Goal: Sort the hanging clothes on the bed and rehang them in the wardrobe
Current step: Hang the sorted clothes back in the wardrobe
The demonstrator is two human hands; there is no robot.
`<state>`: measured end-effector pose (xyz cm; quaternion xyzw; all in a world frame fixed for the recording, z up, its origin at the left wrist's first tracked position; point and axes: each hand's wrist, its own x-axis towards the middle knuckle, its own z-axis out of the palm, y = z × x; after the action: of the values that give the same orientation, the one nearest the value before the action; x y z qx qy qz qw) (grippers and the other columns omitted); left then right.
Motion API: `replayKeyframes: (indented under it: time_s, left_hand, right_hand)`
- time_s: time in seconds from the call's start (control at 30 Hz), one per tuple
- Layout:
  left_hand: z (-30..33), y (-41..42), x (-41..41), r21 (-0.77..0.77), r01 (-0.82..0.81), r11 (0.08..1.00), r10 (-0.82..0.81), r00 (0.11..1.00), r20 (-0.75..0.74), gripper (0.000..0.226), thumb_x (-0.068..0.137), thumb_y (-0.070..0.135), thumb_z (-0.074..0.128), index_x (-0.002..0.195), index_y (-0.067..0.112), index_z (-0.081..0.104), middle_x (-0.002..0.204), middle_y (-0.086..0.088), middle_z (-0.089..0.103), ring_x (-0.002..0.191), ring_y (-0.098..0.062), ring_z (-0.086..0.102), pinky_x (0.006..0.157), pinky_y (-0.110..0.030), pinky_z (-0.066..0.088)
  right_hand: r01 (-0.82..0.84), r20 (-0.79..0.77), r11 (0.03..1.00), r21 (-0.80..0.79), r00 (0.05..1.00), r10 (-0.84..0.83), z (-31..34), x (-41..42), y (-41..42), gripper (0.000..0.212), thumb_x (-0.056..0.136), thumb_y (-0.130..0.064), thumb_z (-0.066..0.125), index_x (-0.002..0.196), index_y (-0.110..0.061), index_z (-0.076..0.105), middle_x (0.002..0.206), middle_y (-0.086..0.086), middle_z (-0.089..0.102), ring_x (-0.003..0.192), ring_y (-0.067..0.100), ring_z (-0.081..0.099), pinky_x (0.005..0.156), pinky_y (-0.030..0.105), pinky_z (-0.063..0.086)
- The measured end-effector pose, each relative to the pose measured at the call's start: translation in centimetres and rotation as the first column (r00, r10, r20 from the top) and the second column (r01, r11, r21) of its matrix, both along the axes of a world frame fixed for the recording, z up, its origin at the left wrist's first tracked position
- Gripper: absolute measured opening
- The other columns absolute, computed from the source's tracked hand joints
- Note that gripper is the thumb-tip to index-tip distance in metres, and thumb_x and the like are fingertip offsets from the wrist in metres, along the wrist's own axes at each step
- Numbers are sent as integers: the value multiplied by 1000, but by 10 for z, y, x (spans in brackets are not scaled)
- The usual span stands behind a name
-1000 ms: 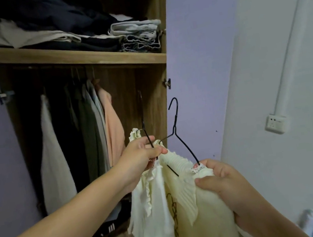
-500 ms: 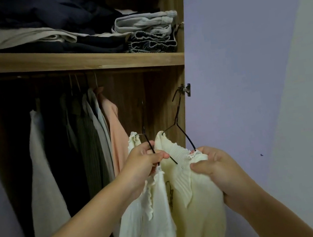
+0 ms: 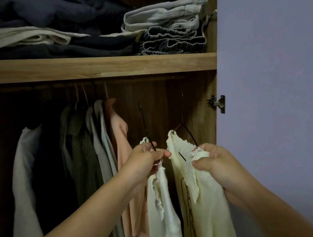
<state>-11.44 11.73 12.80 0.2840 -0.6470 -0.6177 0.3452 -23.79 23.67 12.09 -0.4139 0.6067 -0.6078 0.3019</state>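
Before wardrobe (image 3: 92,71): hands (image 3: 144,164) gripping hangered tops (image 3: 200,192)

White ruffled top (image 3: 164,207), cream pleated-collar top (image 3: 205,201), black wire hangers (image 3: 189,134), peach shirt (image 3: 124,163), green striped shirt (image 3: 83,158), brown wood-grain shelf (image 3: 92,67), lilac wall (image 3: 279,81), dark navy folded clothes (image 3: 56,13).

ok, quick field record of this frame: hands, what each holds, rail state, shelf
left hand: pinches black hanger carrying white top
right hand: grips collar of cream top, on its own hanger
hooks: below the rail, not yet on it
rail: several garments at left, peach top nearest the hands
shelf: folded clothes on it
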Motion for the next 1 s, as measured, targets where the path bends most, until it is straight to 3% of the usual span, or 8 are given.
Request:
replayKeyframes:
  time_s: [0.23,0.37,0.47,0.5,0.6,0.7,0.83,1.0]
  left_hand:
    - [13,-66,-42,-32,-134,990,135,991,10,42,92,-2,47,134,0,40,68,5,65,59,-8,46,46,-14,41]
    - [32,-111,-60,-59,-196,979,196,981,-10,25,91,-1,49,116,2,52,66,-1,61,58,-15,43,53,-27,35]
    - [45,-145,-67,-100,-212,972,214,977,10,13,91,1,50,94,0,62,83,-14,55,77,-26,45,71,-34,37]
    - [50,-155,-68,-119,-201,972,204,979,14,14,91,0,49,87,2,63,85,-17,53,79,-27,45,70,-33,36]
    - [59,-191,-71,-177,-181,967,189,982,30,27,93,1,45,72,8,59,82,-16,54,70,-24,48,60,-25,37]
    - [64,-223,-71,-191,-186,964,193,981,21,27,94,2,44,73,10,58,70,-4,56,56,-12,51,43,-13,40]
    - [66,-258,-75,-188,-236,953,241,971,5,28,95,2,44,71,9,57,51,3,53,39,-6,48,36,-12,35]
    - [67,-287,-83,-207,-275,939,276,961,-28,29,94,-6,40,75,11,53,69,-5,51,61,-14,43,54,-20,34]
  right_hand:
    - [-117,1,993,-12,993,117,13,-45,-87,21,85,6,54,93,-13,62,97,16,68,90,32,65,85,43,50]
    - [-138,-23,990,-16,990,137,23,-59,-137,19,85,4,54,94,-10,63,99,23,66,91,37,65,82,44,51]
    - [-133,-31,991,-31,991,132,29,-66,-173,19,85,4,53,96,-9,63,104,27,64,92,39,63,79,42,50]
    - [-133,-24,990,-43,991,132,31,-68,-186,19,85,4,53,97,-8,63,105,29,63,91,38,63,77,41,49]
    - [-125,-11,989,-75,992,125,34,-72,-222,19,86,4,53,100,-5,62,106,29,62,92,40,64,75,38,49]
    - [-127,-25,987,-99,992,125,35,-74,-254,19,85,4,52,102,0,60,108,32,60,97,46,61,76,40,47]
    - [-144,-14,979,-143,990,143,37,-76,-287,21,85,8,50,105,5,56,108,38,56,84,35,58,74,40,43]
    - [-168,-26,973,-157,986,166,35,-82,-317,23,86,8,50,103,-4,59,94,26,61,81,32,58,72,37,44]
